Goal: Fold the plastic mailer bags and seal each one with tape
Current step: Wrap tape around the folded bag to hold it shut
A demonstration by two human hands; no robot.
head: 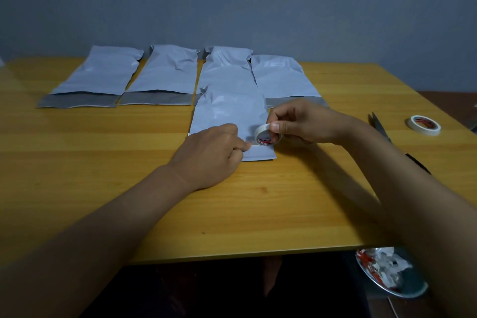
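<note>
A white mailer bag (229, 113) lies in the middle of the wooden table (103, 157), its near end folded over. My right hand (304, 121) holds a small roll of white tape (267, 134) upright on that fold. My left hand (211, 152) pinches the loose end of the tape strip and presses it onto the bag just left of the roll. Several more mailer bags lie flat in a row behind, among them one at far left (95, 75), one beside it (165, 72) and one at the right (281, 77), with grey flaps open.
A second tape roll (425, 125) lies at the right side of the table. Scissors (382, 126) lie between it and my right forearm. Below the table's near right edge stands a bowl (387, 273) holding paper scraps. A grey wall rises behind the table.
</note>
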